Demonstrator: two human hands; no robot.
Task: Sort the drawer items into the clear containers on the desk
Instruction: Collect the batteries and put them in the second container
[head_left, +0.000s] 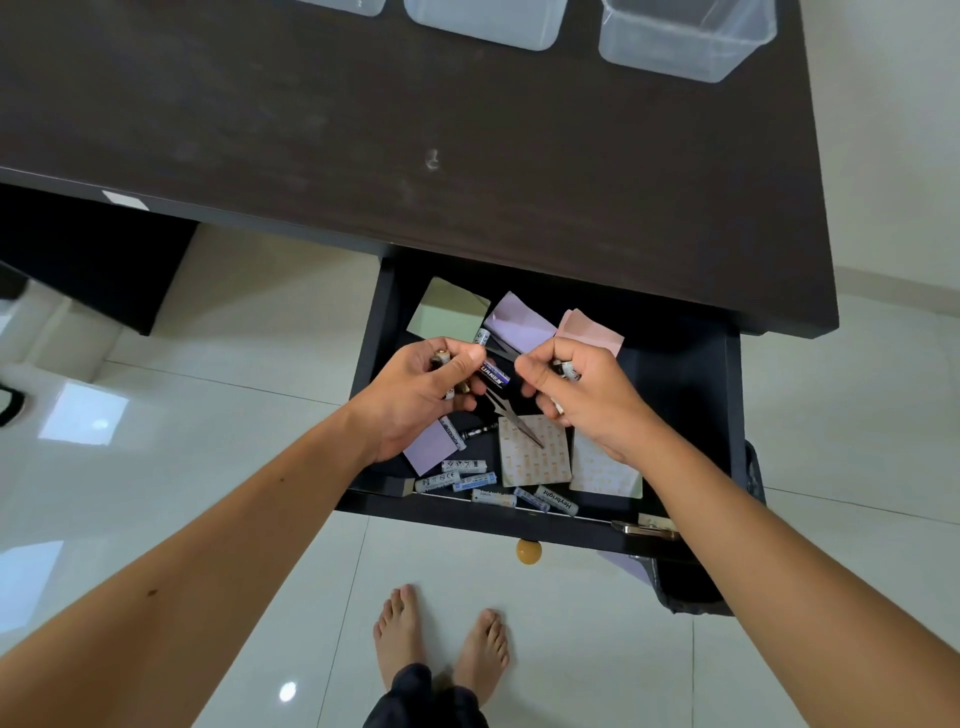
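Currently over open drawer (675, 364): left hand (421, 395) clutching batteries (493, 375), right hand (576, 395) closed on more (count unclear); loose batteries (467, 475) directly below, nearer left hand; clear containers (685, 36) well ahead

- A white battery (557, 500) lying near the front wall of the drawer (691, 395) carries the word "Heybright" in dark letters along its side.
- The dark blue battery (494, 375) pinched between the left hand (421, 395) and the right hand (576, 395) bears white capitals that look like "…URANEN", the start hidden by the thumb.
- Another white battery (453, 434) below the left hand has dark lettering too blurred to read.
- One loose battery (437, 480) shows small marks, possibly "CE".
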